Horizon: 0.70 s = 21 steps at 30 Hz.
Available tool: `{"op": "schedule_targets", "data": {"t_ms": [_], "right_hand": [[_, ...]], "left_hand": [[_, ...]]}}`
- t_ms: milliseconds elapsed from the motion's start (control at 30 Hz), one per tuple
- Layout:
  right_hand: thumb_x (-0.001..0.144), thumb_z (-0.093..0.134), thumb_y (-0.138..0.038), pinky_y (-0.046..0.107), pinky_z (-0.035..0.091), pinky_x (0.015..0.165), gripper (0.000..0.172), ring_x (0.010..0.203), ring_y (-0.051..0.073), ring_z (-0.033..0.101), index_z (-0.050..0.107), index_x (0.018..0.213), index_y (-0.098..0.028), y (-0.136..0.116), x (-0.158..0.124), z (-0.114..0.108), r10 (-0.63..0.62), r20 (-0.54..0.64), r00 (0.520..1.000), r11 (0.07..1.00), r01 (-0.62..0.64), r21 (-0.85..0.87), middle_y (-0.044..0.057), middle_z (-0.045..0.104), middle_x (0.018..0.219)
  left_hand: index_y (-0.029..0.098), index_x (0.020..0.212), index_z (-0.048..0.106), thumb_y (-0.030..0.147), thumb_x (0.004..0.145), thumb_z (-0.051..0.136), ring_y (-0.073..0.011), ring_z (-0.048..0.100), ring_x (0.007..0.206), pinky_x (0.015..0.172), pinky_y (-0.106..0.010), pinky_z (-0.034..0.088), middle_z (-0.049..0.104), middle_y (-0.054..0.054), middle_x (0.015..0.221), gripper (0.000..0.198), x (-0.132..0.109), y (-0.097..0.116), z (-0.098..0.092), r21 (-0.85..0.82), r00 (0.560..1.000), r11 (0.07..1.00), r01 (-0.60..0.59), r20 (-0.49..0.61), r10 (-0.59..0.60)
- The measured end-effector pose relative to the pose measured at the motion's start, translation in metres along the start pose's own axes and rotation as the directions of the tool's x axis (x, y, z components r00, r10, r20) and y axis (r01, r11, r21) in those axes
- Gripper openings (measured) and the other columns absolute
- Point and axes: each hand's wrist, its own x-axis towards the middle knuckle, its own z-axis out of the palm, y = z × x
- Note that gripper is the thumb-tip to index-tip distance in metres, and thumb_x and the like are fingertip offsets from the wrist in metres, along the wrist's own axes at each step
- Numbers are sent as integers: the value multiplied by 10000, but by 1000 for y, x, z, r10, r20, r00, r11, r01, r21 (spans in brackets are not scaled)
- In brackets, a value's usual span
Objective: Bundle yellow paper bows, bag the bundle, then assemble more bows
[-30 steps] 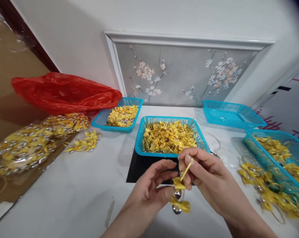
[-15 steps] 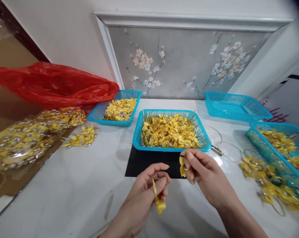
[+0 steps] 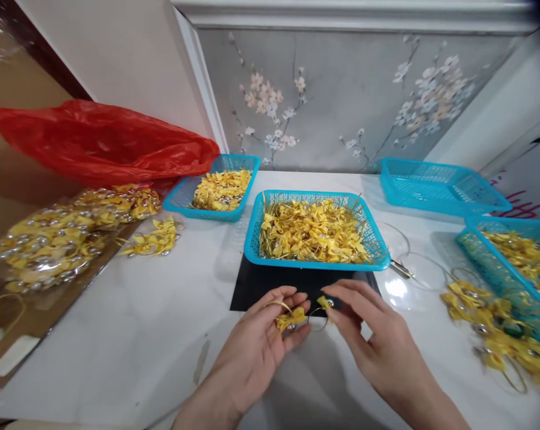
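Note:
Low in the middle, my left hand (image 3: 263, 340) is turned palm up, with a yellow bow (image 3: 291, 320) and its gold loop resting against its curled fingers. Just to the right, my right hand (image 3: 373, 328) pinches a second yellow bow (image 3: 324, 303), which has a silver bead and a thin gold loop hanging toward my left fingertips. Behind both hands stands a blue basket (image 3: 317, 264) heaped with yellow bows on gold cords. It sits partly on a black mat (image 3: 252, 289).
Yellow bows in clear plastic (image 3: 50, 245) lie on cardboard at left, near a red bag (image 3: 109, 143) and a blue basket (image 3: 234, 214). At right are an empty blue basket (image 3: 440, 191), a filled one (image 3: 498, 269), loose bows (image 3: 494, 328) and a metal tool (image 3: 401, 270).
My left hand has rolled palm up and its fingers have loosened around its bow. My right hand has moved slightly down, and its bow's loop now shows. The view has shifted a little.

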Motion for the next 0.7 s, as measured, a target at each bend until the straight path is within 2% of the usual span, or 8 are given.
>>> {"op": "schedule_targets", "data": {"t_ms": [100, 200, 333, 433, 500, 567, 633, 700], "right_hand": [[927, 457, -184, 348, 579, 785, 302, 950, 212, 632, 593, 1188, -253, -8, -2, 3, -120, 167, 979, 991, 107, 84, 103, 605, 1115], [936, 397, -123, 364, 530, 887, 342, 1070, 213, 585, 587, 1193, -243, -8, 0, 8, -175, 194, 965, 980, 150, 134, 105, 583, 1136], [941, 422, -150, 298, 517, 807, 229, 927, 174, 613, 643, 955, -209, -8, 3, 9, -111, 191, 975, 963, 58, 262, 76, 598, 1001], [940, 476, -230, 271, 503, 737, 173, 827, 159, 613, 624, 857, -199, -11, 4, 5, 33, 230, 973, 912, -124, 392, 43, 616, 881], [928, 524, -304, 235, 484, 625, 164, 673, 129, 580, 610, 836, -200, -13, 3, 4, 174, 265, 949, 818, -289, 497, 2, 597, 735], [910, 566, -358, 208, 453, 554, 185, 567, 101, 530, 598, 823, -198, -16, 2, 6, 281, 294, 914, 662, -406, 630, -27, 572, 647], [884, 609, -382, 208, 461, 570, 196, 567, 96, 543, 597, 822, -196, -18, 1, 11, 335, 322, 886, 486, -455, 746, -24, 601, 654], [850, 655, -388, 219, 481, 603, 202, 595, 102, 571, 605, 818, -196, -21, 0, 18, 366, 332, 870, 356, -460, 814, -13, 630, 689]], "left_hand": [[143, 1012, 628, 90, 870, 537, -209, 679, 913, 812, -364, 556, 694, -128, 1059, 177, -3, -1, -1, -4, 997, 1000, 17, 81, -17], [140, 1039, 627, 123, 888, 531, -198, 680, 881, 856, -387, 538, 693, -109, 1014, 180, -6, -1, -2, -12, 988, 999, 40, 148, -38], [145, 1071, 627, 183, 911, 508, -197, 664, 880, 855, -391, 523, 679, -106, 995, 203, -8, 2, -5, -10, 975, 995, 97, 202, -93], [162, 1105, 633, 264, 928, 481, -231, 616, 978, 836, -417, 522, 655, -121, 1060, 255, -10, 3, -8, 22, 967, 997, 79, 243, -82], [181, 1075, 661, 294, 909, 522, -253, 575, 1055, 846, -426, 518, 631, -115, 1139, 244, -11, 2, -10, 71, 969, 997, 8, 244, -25], [191, 1035, 690, 298, 866, 603, -263, 563, 1083, 883, -416, 500, 637, -104, 1148, 219, -12, -1, -10, 160, 967, 984, -77, 253, 34], [210, 1014, 708, 283, 812, 681, -247, 570, 1075, 920, -371, 472, 667, -79, 1083, 216, -13, -5, -7, 251, 958, 952, -174, 266, 106], [235, 995, 715, 263, 774, 725, -215, 578, 1045, 915, -306, 455, 683, -44, 1015, 223, -14, -7, -4, 310, 945, 913, -265, 270, 183]]}}
